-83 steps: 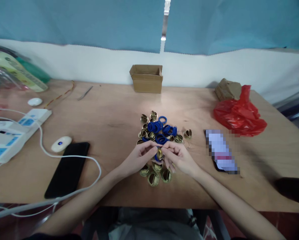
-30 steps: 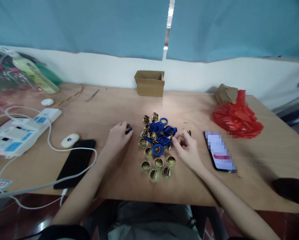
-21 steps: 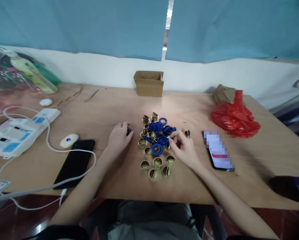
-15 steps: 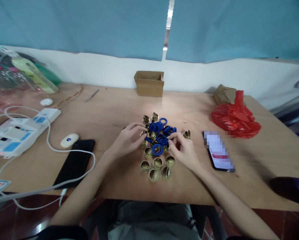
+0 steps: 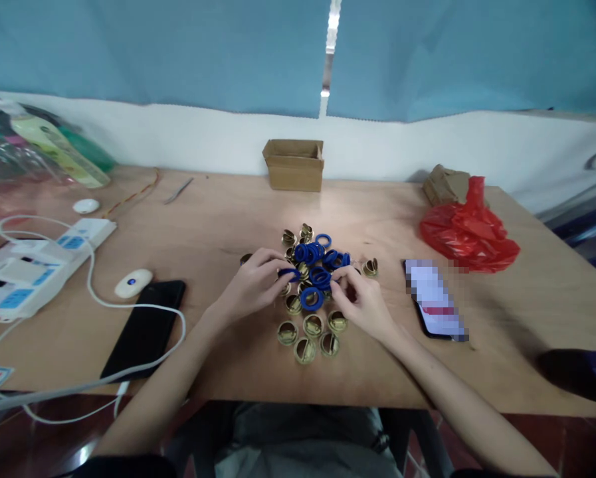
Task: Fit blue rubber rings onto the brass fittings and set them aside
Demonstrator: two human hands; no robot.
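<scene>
The pile of blue rings (image 5: 317,262) sits in the middle of the wood table (image 5: 218,219), mixed w/ small gold caps (image 5: 307,328). The rings are round, dark blue, and lie on top of each other. One blue ring (image 5: 311,299) lies flat at the near edge of the pile. Five or so gold caps sit in a little group just in front of the pile, open side up. One more gold piece (image 5: 246,257) sits alone, just left of the pile.

Behind the pile, by the wall, is a cardboard box (image 5: 292,164). Right of the pile is a phone (image 5: 434,300) w/ its screen on, and past it a red bag (image 5: 467,232). Left of the pile are a black phone (image 5: 143,325), a white cable (image 5: 128,309) & a white power strip (image 5: 33,262).

The left hand (image 5: 250,289) reaches into the left side of the pile. Its fingers are bent and pinch a blue ring (image 5: 290,272). The right hand (image 5: 362,302) is at the right side of the pile, fingers curled close at a small piece; can't tell what it grips. Both hands cover part of the pile.
</scene>
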